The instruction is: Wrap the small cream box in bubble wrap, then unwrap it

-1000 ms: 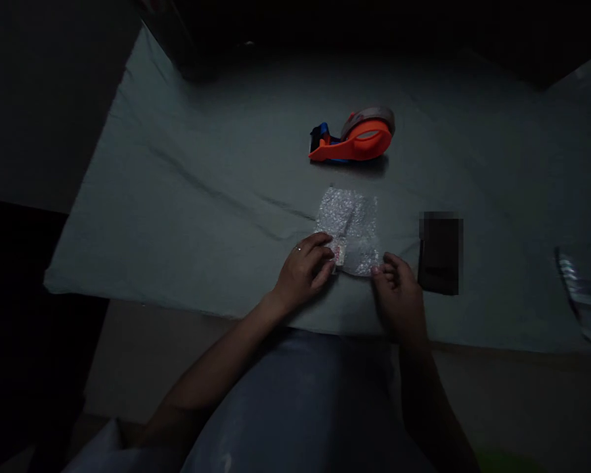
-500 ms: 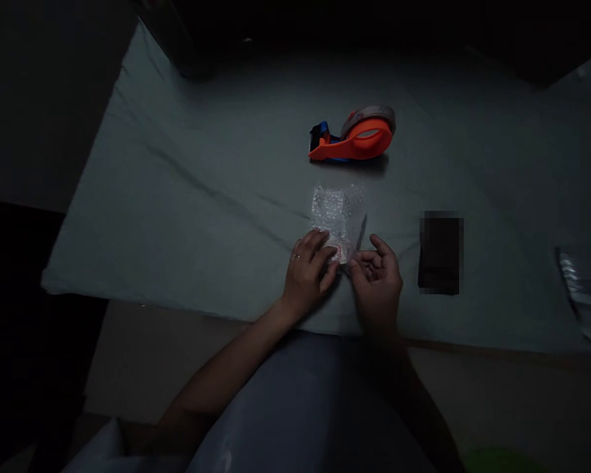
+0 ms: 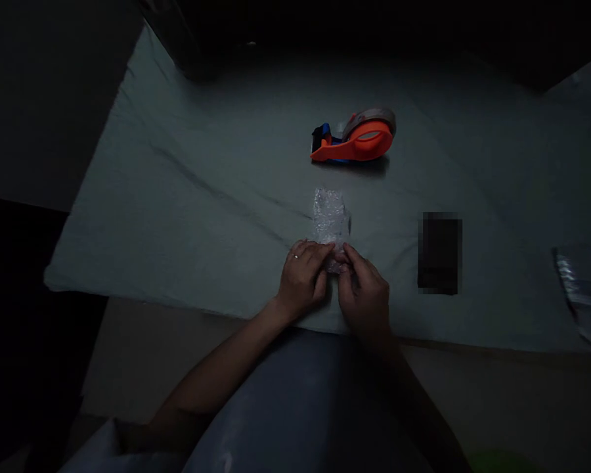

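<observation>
A narrow, folded piece of clear bubble wrap [image 3: 331,213] lies on the cloth-covered table in front of me. Whatever is inside it, if anything, I cannot make out. My left hand [image 3: 304,272], with a ring on one finger, holds its near left part, fingers bent over the plastic. On the near right side my right hand [image 3: 364,286] pinches the wrap between thumb and fingers. The fingertips of both hands almost meet and hide the wrap's near end.
Beyond the wrap lies an orange and blue tape dispenser [image 3: 357,141] with a roll of tape in it. A dark, pixelated rectangular object [image 3: 440,255] is to the right. Shiny plastic packaging [image 3: 584,282] sits at the far right. The pale tablecloth [image 3: 187,230] reaches the front edge.
The right flap of the bubble wrap has been folded over to the left, so the bundle is narrower. My right hand has moved left and closed on the wrap.
</observation>
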Motion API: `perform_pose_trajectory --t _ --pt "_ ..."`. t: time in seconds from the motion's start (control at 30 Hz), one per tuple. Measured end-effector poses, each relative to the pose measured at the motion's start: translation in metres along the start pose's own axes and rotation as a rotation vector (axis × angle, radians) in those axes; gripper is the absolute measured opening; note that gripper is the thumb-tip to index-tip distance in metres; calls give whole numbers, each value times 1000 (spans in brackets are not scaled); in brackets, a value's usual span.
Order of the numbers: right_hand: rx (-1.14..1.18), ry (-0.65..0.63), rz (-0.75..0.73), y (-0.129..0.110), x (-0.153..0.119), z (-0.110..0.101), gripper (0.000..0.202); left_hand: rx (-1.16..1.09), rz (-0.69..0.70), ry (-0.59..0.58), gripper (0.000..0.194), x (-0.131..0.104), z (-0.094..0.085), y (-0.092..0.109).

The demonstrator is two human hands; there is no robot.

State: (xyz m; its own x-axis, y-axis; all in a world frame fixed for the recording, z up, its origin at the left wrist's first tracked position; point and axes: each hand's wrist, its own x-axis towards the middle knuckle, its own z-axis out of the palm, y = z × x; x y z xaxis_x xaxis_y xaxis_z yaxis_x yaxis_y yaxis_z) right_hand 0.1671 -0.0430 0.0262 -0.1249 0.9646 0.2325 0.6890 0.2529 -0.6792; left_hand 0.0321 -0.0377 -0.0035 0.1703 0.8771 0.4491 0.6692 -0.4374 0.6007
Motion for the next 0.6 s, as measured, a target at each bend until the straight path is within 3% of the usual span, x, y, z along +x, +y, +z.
perform_pose_trajectory --t 0.1,0.23,0.43,0.6 --pt "-88 -62 -121 -5 -5 -3 44 -9 37 -64 47 4 -7 -4" --pt "-60 -100 -164 -1 -8 -8 43 58 108 -94 33 11 -5 -9" --pt "-13 48 -194 24 -6 -9 34 49 118 -68 27 9 1 -13" --pt "-82 -77 -296 34 -9 2 42 40 71 -70 26 11 -1 -13"
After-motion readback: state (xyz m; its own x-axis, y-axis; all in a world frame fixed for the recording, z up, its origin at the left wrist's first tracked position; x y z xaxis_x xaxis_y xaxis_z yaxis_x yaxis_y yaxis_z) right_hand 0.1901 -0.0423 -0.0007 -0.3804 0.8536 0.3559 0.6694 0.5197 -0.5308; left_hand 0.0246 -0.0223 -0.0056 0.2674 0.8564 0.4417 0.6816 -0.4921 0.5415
